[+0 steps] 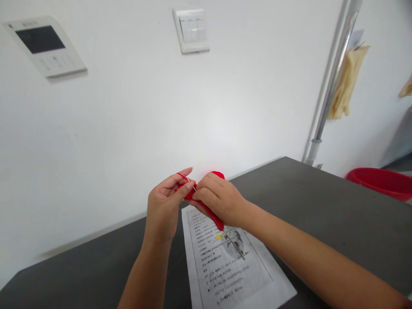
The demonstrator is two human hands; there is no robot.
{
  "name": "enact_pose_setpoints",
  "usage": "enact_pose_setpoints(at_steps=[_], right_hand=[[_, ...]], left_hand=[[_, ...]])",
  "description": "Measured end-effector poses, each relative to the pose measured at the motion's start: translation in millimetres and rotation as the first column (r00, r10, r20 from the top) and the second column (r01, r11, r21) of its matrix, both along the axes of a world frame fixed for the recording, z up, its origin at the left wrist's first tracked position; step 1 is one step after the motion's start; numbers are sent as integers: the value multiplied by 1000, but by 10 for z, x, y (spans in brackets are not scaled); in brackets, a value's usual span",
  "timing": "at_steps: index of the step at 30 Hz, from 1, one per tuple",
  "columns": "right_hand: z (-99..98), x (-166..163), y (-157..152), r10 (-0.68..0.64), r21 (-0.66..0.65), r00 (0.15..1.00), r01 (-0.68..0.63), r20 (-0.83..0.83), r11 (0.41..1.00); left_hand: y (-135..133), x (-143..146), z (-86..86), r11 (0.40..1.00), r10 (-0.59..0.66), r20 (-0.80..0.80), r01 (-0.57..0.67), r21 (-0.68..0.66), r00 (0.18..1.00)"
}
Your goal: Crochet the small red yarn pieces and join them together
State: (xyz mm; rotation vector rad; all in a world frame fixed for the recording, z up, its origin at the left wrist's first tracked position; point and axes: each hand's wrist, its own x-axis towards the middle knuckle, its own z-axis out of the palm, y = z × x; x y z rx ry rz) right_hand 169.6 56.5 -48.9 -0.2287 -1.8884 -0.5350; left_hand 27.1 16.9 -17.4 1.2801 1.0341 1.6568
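My left hand (164, 201) pinches a small piece of red crochet work (189, 194), and a strand of red yarn (183, 175) runs over its raised index finger. My right hand (222, 197) is closed around a crochet hook (215, 216) with a red handle. The hook's thin metal tip reaches the red work at the left fingertips; a metal end points down and right over the paper. Behind the right knuckles shows a bit of red (218, 174), probably yarn, mostly hidden. Below the hands, a printed paper sheet (260, 287) bears a small yellow ring-like marker (219, 236).
The dark grey table (322, 223) meets a white wall with a light switch (193, 32) and an intercom panel (45, 47). At the right are a metal pole (334, 77), hanging yellowish gloves (346, 86) and a red basin (381, 182) beyond the table edge.
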Motion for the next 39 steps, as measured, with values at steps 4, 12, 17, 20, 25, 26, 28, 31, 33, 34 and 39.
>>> enact_pose_setpoints(at_steps=[4,12,17,20,25,26,28,31,33,34,39], right_hand=[[-15,-1,11,2,-5,1000,-2,8,1000],[-14,7,14,20,-20,999,-21,-36,1000],[-4,17,3,48,-41,998,-49,-35,998],[-1,19,-2,46,-55,998,-48,-42,997],[16,26,-14,33,-59,998,-36,-50,998],[18,28,-15,30,-61,999,-32,-44,998],[19,33,-13,26,-65,999,-28,-35,998],[14,35,-5,25,-68,999,-26,-26,997],[9,30,1,18,-67,1000,-20,-25,998],[8,26,3,15,-62,999,-17,-28,998],[-5,4,11,23,-52,998,-26,-55,998]], left_hand=[[2,1,15,1000,-11,13,11,-10,1000],[12,-45,-38,998,-59,-6,59,-1,998],[17,-55,-53,998,-70,-26,70,7,997],[13,-58,-47,999,-53,-75,53,-2,996],[-22,-45,-16,998,53,-264,-41,50,963],[-30,-40,-8,994,93,-314,-71,82,945],[-41,-33,7,982,167,-404,-115,150,900],[-43,-32,22,970,218,-479,-133,205,850],[-43,-38,23,970,213,-494,-124,208,843],[-44,-42,21,973,204,-495,-117,202,845],[-58,-50,8,982,155,-473,-83,170,867]])
